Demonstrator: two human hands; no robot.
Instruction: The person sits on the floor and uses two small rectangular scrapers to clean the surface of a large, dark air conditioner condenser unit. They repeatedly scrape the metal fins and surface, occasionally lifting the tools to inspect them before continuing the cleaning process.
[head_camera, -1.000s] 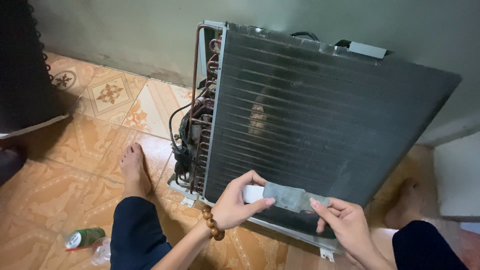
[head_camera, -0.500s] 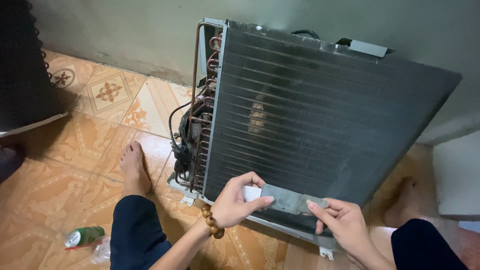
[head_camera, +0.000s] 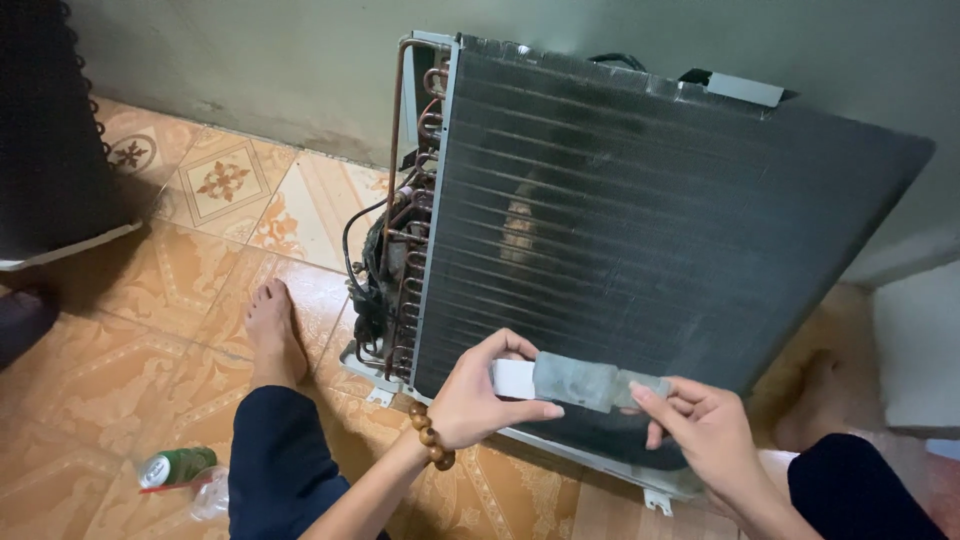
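Fingertips of the left hand (head_camera: 478, 398) and right hand (head_camera: 700, 432) pinch opposite ends of a flat grey rectangular strip with a white end (head_camera: 575, 380), held level against the lower dark finned metal condenser coil (head_camera: 640, 230) above the orange patterned floor tiles (head_camera: 150, 330).

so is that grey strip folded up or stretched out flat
Stretched out flat: the grey strip spans straight between the left hand and the right hand, each pinching one end.

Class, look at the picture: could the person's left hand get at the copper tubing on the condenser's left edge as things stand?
Probably yes. The left hand sits just below and right of the copper tubing with nothing between them, but it is holding the grey strip, so it would have to let go first.
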